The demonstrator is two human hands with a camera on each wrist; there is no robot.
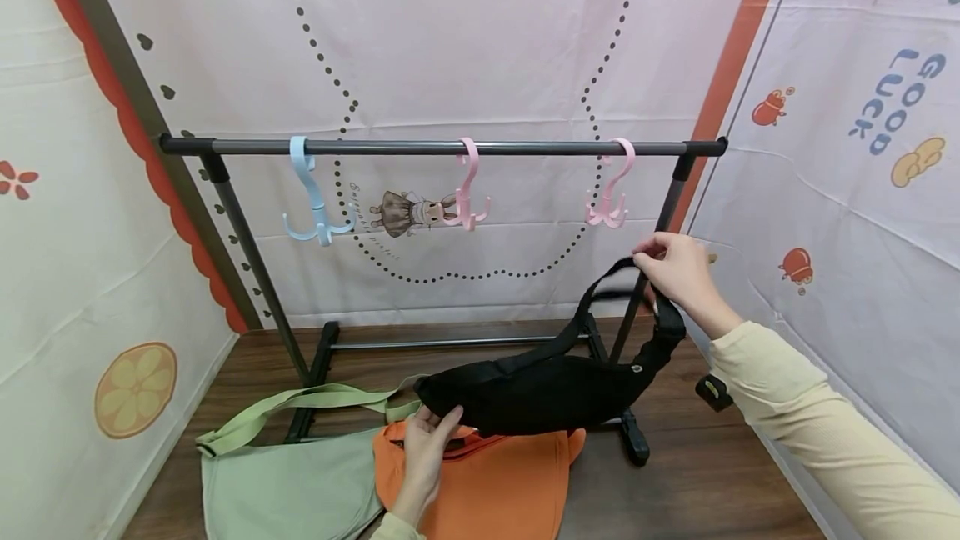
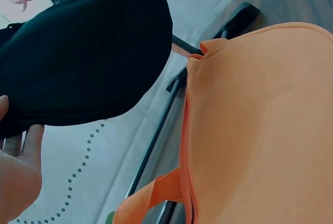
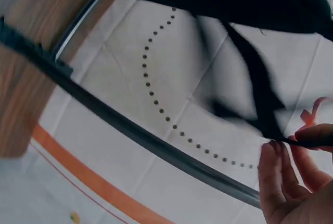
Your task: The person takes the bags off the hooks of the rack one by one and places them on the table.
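A black waist bag hangs tilted between my two hands, low in front of the rack. My left hand pinches its lower left end between thumb and fingers, as the left wrist view also shows. Up at the right, my right hand pinches the bag's black strap, which loops down to the bag body. Beneath the bag lies an orange bag with a zipper, partly covered by my left hand. To its left is a pale green bag with a green strap.
A dark metal rack spans the view. From its bar hang a blue hook, a pink hook in the middle and another pink hook at the right. Printed cloth walls surround the wooden floor.
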